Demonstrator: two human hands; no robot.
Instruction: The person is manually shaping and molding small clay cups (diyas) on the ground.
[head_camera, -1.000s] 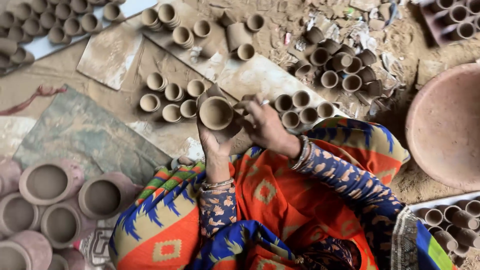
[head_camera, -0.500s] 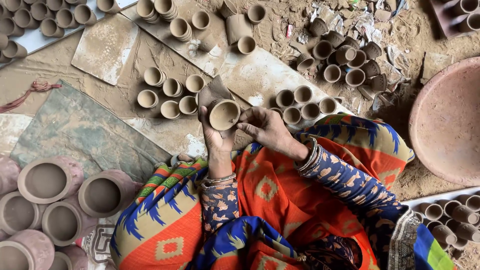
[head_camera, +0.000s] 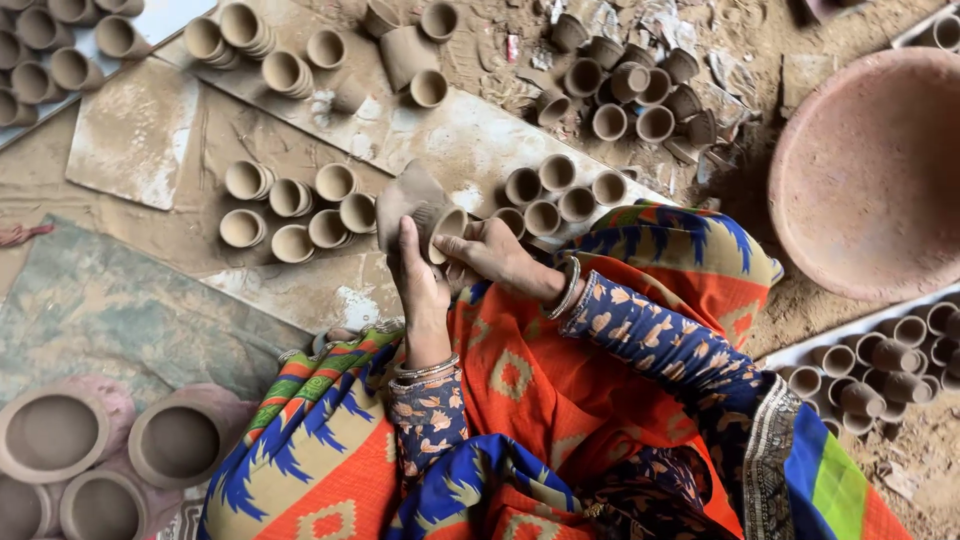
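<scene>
Holding a small grey-brown unfired clay cup (head_camera: 425, 212), the person's left hand (head_camera: 418, 278) wraps its grip around the cup's body while the right hand (head_camera: 492, 255) closes its fingers on the rim. The cup sits just above the lap, its open mouth now tipped sideways toward the right hand; a second ago the mouth faced up and the cup was higher, so the work has moved to the rim. The clay looks matte, dusty and slightly lumpy. Just beyond, on a pale dusty stone slab (head_camera: 480, 135), stand rows of finished little round clay cups (head_camera: 295, 205). A large shallow reddish clay bowl (head_camera: 880, 170) lies to the right, bigger pinkish pots (head_camera: 55, 435) lower left.
</scene>
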